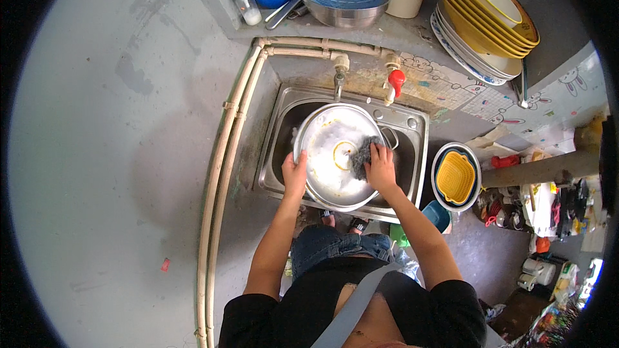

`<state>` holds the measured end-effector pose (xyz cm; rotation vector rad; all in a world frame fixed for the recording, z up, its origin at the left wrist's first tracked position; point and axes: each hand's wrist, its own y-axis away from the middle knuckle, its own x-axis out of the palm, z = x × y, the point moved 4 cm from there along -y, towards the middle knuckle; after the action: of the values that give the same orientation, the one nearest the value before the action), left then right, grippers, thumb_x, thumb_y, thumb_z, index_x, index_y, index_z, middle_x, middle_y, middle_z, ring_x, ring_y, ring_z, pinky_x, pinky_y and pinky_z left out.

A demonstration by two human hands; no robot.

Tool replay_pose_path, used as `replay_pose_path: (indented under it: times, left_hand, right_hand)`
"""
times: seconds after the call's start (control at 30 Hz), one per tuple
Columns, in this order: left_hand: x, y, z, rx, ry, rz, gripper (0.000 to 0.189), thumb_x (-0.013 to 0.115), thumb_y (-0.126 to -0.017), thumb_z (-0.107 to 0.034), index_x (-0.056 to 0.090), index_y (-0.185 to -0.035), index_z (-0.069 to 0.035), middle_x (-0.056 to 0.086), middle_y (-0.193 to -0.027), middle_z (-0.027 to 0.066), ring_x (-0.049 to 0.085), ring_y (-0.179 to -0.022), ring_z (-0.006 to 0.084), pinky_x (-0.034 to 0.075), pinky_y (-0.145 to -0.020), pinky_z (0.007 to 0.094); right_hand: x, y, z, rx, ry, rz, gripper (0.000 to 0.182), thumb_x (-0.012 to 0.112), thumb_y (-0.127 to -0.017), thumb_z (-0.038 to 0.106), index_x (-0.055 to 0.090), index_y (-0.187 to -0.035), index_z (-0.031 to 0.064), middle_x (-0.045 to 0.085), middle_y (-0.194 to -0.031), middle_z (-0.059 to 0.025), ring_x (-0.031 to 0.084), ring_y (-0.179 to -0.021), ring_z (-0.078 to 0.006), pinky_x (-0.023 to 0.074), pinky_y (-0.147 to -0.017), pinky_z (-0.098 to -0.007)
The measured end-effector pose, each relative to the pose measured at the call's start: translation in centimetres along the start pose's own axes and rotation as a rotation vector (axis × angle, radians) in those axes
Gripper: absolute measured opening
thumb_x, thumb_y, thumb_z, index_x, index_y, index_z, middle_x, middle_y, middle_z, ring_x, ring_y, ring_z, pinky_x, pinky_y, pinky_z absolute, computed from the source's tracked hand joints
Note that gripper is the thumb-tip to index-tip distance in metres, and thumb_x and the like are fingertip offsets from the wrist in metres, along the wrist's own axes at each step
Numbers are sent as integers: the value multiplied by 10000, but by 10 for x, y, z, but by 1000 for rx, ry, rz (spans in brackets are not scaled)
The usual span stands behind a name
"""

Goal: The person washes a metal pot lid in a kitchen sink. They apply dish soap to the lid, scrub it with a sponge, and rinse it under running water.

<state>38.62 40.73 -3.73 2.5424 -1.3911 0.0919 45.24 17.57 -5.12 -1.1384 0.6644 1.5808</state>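
A round metal pot lid (329, 174) with yellowish stains lies tilted over the stainless steel sink (421, 154). My left hand (294, 174) grips its left rim, thumb on the upper face. On the right part of the lid, my right hand (382, 166) presses a dark grey scouring pad (361, 157) against the metal, near the ring-shaped mark at the centre. Past the lid's right edge shows a metal loop handle (390, 138); what it belongs to is mostly hidden below the lid.
Behind the sink are a metal tap (339, 82) and a red-handled tap (396, 83). The shelf above holds a steel bowl (346, 17), a pump bottle (245, 2) and stacked yellow bowls (478, 14). A yellow basket (455, 177) sits in a basin at right. Pipes (225, 154) line the left wall.
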Motion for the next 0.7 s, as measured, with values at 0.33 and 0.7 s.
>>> replay_pose_path:
  times: [0.33, 0.7]
  left_hand:
    - [18, 7, 22, -10, -21, 54, 258, 535, -883, -228, 576, -984, 5, 594, -893, 34, 512, -770, 83, 419, -677, 238]
    - [-2, 6, 27, 12, 58, -102, 287, 529, -882, -231, 574, -979, 36, 609, -904, 66, 532, -782, 107, 429, -698, 258]
  right_hand:
    - [-22, -44, 99, -244, -158, -93, 520, 629, -715, 201, 468, -1190, 62, 438, -1238, -120, 364, -1191, -320, 375, -915, -442]
    - [-39, 34, 67, -420, -60, 125, 544, 645, -699, 173, 476, -1214, 119, 420, -1276, -52, 335, -1224, -278, 375, -915, -415]
